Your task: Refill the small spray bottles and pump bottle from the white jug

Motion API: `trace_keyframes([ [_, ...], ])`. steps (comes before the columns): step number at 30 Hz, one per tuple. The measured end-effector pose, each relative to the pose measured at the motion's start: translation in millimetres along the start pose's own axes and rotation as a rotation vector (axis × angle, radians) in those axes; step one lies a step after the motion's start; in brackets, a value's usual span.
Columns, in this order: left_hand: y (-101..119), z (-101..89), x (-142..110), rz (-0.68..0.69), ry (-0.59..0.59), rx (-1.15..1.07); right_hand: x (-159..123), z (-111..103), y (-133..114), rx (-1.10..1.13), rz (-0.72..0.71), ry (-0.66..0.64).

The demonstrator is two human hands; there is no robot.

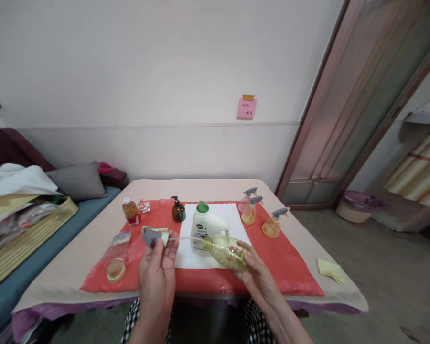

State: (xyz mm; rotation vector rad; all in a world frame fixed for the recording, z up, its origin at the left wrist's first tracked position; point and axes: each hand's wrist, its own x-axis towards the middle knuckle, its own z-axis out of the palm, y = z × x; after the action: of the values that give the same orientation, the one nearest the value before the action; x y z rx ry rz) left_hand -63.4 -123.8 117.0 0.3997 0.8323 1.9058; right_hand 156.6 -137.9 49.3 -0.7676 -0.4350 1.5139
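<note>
My left hand [159, 265] is closed around the collar of a grey trigger spray head [151, 236]. From it a thin clear dip tube [186, 238] runs right, its far end at the neck of a clear spray bottle [225, 253]; whether the tip is inside I cannot tell. My right hand [256, 267] grips that bottle, which is tilted with its neck toward the left. Just behind stands a white jug of detergent [208, 222] with a green cap, on a white sheet [186, 260].
Several spray bottles [271, 225] stand right on the red cloth [290, 267]. At the left are an amber bottle [131, 211], a dark pump bottle [178, 211] and a clear container [116, 270]. Yellow notes [331, 270] lie near the table's right edge.
</note>
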Motion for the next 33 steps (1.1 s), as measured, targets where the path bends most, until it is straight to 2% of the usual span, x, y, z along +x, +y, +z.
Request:
trace_keyframes([
  [3, -14, -1.5, -7, -0.097, -0.031, 0.085, -6, 9, 5, 0.002, 0.005, -0.038],
  [8, -29, -0.4, -20, -0.208, -0.149, 0.166, -18, 26, 18, 0.008, -0.005, -0.077],
  [17, -36, -15.1, -19, -0.242, -0.215, 0.21, -29, 30, 44, 0.088, 0.013, -0.073],
  [19, -37, -20.4, -13, -0.25, -0.254, 0.23, -30, 30, 48, 0.117, 0.104, -0.065],
  [23, -35, -26.1, -3, -0.272, -0.372, 0.277, -33, 29, 58, 0.17, 0.46, -0.026],
  [25, -32, -24.4, -4, -0.306, -0.418, 0.284, -34, 30, 63, 0.2, 0.555, -0.033],
  [29, -28, -14.5, -14, -0.362, -0.372, 0.178, -38, 32, 70, 0.255, 0.49, -0.024],
  [31, -28, -11.1, -19, -0.329, -0.311, 0.141, -40, 34, 72, 0.251, 0.451, -0.005],
  [33, -29, -10.5, -21, -0.247, -0.23, 0.195, -41, 35, 74, 0.252, 0.4, 0.017],
])
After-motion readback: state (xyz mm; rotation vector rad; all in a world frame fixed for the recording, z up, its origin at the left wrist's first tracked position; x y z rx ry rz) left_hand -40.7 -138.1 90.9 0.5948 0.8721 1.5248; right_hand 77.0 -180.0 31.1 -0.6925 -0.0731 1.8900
